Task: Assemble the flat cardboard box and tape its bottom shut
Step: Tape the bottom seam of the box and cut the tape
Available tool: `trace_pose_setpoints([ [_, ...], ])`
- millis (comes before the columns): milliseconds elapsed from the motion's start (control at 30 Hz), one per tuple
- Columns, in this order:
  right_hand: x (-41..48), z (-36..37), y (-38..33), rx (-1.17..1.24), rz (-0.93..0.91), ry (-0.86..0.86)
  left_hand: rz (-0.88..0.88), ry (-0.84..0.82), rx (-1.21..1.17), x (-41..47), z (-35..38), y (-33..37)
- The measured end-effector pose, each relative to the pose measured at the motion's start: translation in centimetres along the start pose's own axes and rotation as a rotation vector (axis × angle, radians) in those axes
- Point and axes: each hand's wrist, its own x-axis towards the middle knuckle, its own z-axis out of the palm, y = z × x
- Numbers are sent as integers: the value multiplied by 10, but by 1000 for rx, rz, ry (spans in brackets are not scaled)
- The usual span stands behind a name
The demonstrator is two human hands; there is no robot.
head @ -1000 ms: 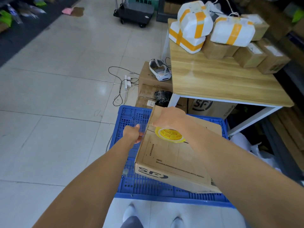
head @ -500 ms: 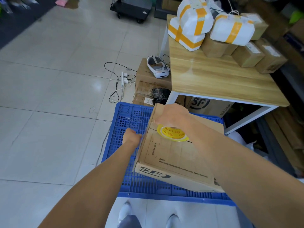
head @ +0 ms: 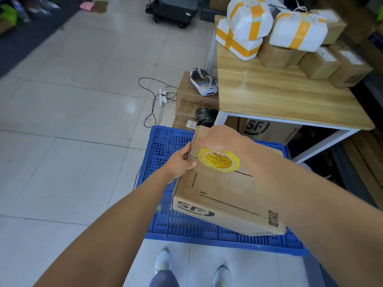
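Head view: the left hand (head: 182, 162) has come in from just off the box's side. It now pinches the near-left edge of the cardboard box (head: 223, 195), with the thumb on the upper face and the fingers down the side wall. The right hand (head: 223, 139) stays curled over the yellow tape roll (head: 218, 160), which it holds on the box's upturned face just beside that thumb. The roll sits at the left end of the flap seam (head: 244, 174). Whether a tape end lies under the thumb cannot be seen. I judge the strip is being anchored at this edge and the seam itself is not yet taped.

The box rests tilted on the blue plastic pallet (head: 165, 146), directly under both hands. From the roll, the seam runs away to the right under the right forearm, so a pull along it has free cardboard all the way to the far edge. Beyond the right hand, the white leg and overhanging top of the wooden table (head: 279, 96) stand near. A lift or a turn of the box that way looks tight. Left of the pinching hand lies open floor.
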Motion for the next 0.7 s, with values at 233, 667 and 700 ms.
trace_pose_setpoints([
  [233,-10,0,31,130,-6,11,67,135,83,-9,18,3],
  [667,-31,-10,109,36,-40,-58,-32,276,70,-13,28,14],
  [700,-33,-9,116,64,-42,-60,-33,276,73,-13,31,14],
])
